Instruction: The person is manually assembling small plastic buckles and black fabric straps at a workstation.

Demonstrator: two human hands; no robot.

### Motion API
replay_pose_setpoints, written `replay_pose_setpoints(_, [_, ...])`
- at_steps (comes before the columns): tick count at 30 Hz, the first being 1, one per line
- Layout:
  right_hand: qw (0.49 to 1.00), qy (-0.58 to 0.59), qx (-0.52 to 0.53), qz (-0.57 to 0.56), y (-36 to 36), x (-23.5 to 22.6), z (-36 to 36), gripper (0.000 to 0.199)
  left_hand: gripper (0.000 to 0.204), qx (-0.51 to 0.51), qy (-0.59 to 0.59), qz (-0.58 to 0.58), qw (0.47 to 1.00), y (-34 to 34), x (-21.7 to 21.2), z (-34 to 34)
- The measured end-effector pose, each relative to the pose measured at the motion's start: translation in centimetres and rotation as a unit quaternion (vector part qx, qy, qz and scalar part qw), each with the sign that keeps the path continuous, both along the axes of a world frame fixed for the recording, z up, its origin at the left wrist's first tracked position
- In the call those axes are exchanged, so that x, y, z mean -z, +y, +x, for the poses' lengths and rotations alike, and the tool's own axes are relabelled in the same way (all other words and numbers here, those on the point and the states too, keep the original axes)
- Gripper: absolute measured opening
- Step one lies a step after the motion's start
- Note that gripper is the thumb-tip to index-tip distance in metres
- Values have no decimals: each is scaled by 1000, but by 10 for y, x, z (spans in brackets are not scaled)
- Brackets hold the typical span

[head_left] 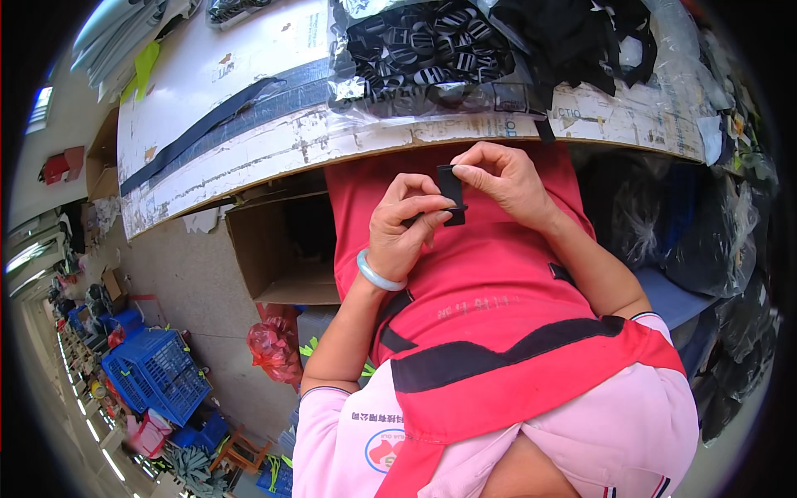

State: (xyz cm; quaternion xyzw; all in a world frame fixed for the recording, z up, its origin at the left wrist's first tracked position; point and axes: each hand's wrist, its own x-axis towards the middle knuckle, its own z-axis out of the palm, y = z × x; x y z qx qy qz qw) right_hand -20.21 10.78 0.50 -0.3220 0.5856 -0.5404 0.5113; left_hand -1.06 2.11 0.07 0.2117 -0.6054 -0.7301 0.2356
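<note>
My left hand [403, 226], with a pale bangle at its wrist, pinches the lower end of a short black strap [449, 186] between thumb and fingers. A small dark part shows by its fingertips; whether it is a buckle I cannot make out. My right hand [508, 181] grips the strap's upper end between thumb and forefinger. Both hands are held over my red apron [481, 274], just in front of the table edge. Beyond them on the table lies a clear plastic bag of black plastic buckles [432, 46].
A long black strap [199, 133] lies across the worn white tabletop [274, 37]. Black fabric [573, 41] is heaped at the far right. Below the table stand a cardboard box [286, 282] and a red plastic bag [274, 342]. Blue crates [158, 373] are on the floor at left.
</note>
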Motion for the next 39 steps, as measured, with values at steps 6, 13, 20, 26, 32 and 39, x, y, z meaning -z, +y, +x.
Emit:
replay_pose_setpoints(6, [996,-69,53,-8,-1,5,6,10,16,0,-33,26,999,3,-8,3])
replay_pose_setpoints(13, [999,-26,-25,13,4,1,9,10,14,47,-161,-95,981,-26,-37,56])
replay_pose_setpoints(20, [893,412,180,-25,33,-13,-95,17,22,-263,-314,51,911,-73,3,202])
replay_pose_setpoints(26, [802,585,106,-63,19,8,-126,30,31,-252,-25,293,922,-56,40,130])
replay_pose_setpoints(32, [788,543,238,-164,20,-7,-136,28,44,-40,-48,317,946,-17,12,41])
replay_pose_setpoints(39, [772,496,235,-321,15,-80,-91,10,58,-58,-50,270,960,-4,21,3])
